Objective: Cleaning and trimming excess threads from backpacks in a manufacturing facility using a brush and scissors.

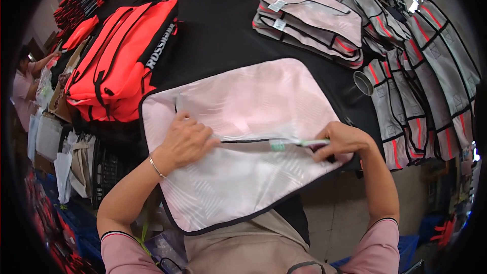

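Observation:
A pale pink-and-white fabric panel (238,96) with black-bound edges lies slanted before me, its near part over my lap. A dark seam or slit crosses its middle, with a small white-and-green label (277,145) at its right part. My left hand (185,139) presses on the panel left of this seam, fingers bent and gathering the cloth. At the seam's right end, my right hand (341,141) is closed around a slim pale-green and dark tool (315,144), its tip pointing left beside the label. The fingers hide most of the tool, so its kind is unclear.
Red-orange bags (119,56) are stacked on the black table (218,35) at left. Similar grey-pink pieces (309,20) are piled at the far right, beside grey strips (431,66) with red bands. A round metal-rimmed cup (363,83) stands near them. Another person (25,83) is at far left.

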Tool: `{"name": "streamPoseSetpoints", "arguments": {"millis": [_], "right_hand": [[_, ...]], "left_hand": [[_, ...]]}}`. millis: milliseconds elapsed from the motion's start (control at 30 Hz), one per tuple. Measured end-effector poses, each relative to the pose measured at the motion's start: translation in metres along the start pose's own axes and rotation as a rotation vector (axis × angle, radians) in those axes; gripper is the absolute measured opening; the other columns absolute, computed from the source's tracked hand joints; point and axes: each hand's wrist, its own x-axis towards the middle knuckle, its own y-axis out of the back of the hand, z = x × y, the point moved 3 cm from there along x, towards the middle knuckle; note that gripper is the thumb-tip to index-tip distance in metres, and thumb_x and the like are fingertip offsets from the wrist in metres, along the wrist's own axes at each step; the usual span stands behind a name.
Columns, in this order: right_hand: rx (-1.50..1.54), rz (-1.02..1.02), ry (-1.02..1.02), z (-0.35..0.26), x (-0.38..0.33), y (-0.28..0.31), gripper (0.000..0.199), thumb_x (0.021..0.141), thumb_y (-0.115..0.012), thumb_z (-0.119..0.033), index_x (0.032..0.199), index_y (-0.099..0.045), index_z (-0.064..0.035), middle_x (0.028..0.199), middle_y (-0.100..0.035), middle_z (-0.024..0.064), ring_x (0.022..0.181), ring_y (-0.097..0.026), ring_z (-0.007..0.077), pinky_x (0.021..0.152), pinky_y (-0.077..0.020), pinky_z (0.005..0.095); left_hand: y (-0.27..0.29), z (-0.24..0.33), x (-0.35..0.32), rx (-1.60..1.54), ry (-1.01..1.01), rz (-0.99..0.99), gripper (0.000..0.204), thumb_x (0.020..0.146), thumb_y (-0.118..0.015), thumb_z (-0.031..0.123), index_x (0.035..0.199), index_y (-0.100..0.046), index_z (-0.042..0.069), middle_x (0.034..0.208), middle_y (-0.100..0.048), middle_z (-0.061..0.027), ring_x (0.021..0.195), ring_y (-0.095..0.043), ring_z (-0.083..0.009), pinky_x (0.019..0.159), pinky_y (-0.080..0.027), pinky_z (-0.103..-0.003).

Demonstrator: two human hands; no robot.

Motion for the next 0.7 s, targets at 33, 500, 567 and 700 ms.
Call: {"name": "streamPoseSetpoints", "arguments": {"millis": [33,500,567,700], "right_hand": [[0.058,-0.105,0.046,-0.009,-0.005,0.000,0.031,0.075,-0.080,-0.023,0.094,-0.072,0.0009,0.066,-0.065,0.0024,0.062,-0.057,0.0082,0.058,-0.0482,0.0255],[0.186,0.536,0.416,-0.147,0.137,-0.110,0.052,0.095,-0.045,-0.006,0.146,-0.032,-0.0087,0.090,-0.063,0.0263,0.081,-0.062,0.0443,0.075,-0.0495,0.0488],[0.120,0.589,0.450,-0.141,0.140,-0.124,0.053,0.096,-0.045,-0.007,0.146,-0.031,-0.0098,0.090,-0.063,0.0256,0.081,-0.063,0.0436,0.073,-0.0502,0.0485],[-0.134,0.628,0.349,-0.138,0.137,-0.145,0.057,0.093,-0.045,-0.004,0.148,-0.031,-0.0120,0.091,-0.062,0.0258,0.080,-0.063,0.0443,0.071,-0.0519,0.0506]], "left_hand": [[0.000,-0.011,-0.011,0.008,0.139,0.010,0.026,0.085,-0.067,0.034,0.078,-0.063,0.010,0.066,-0.060,-0.0080,0.073,-0.059,-0.0234,0.083,-0.039,-0.043],[-0.018,-0.062,-0.053,-0.265,0.714,0.581,0.020,0.080,-0.065,0.004,0.100,-0.061,0.006,0.096,-0.063,-0.0115,0.092,-0.061,-0.0320,0.080,-0.049,-0.040],[-0.021,-0.068,-0.050,-0.292,0.729,0.544,0.024,0.080,-0.065,0.004,0.104,-0.063,0.007,0.096,-0.063,-0.0110,0.093,-0.061,-0.0314,0.081,-0.049,-0.040],[-0.030,-0.076,-0.048,-0.335,0.848,0.517,0.029,0.080,-0.065,0.006,0.109,-0.067,0.008,0.097,-0.066,-0.0117,0.091,-0.063,-0.0317,0.081,-0.051,-0.040]]}}
